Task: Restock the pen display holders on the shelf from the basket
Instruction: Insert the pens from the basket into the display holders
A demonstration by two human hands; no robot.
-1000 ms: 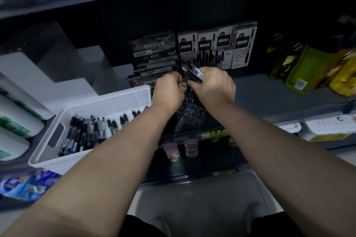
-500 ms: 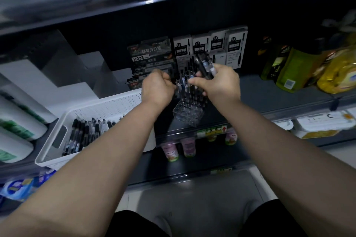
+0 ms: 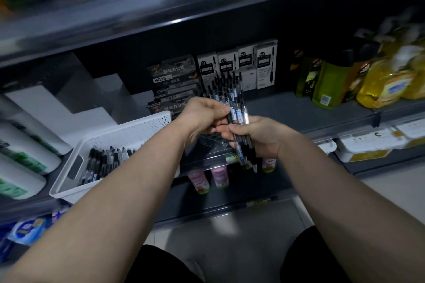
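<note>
The right hand point(image 3: 261, 139) grips a bundle of pens point(image 3: 239, 117) upright, and the left hand point(image 3: 202, 115), touching it, pinches one pen in that bundle. Both are just above the clear holder point(image 3: 211, 142) on the shelf point(image 3: 299, 110). The white basket point(image 3: 128, 127), left of the holder, holds more pens.

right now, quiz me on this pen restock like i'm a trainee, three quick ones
1. True or false: the right hand grips a bundle of pens.
2. The white basket sits: A) to the left of the hands, B) to their right, C) on the shelf above.
3. What lies in the basket?

Key: 1 true. 2 A. 3 loose pens.
</note>
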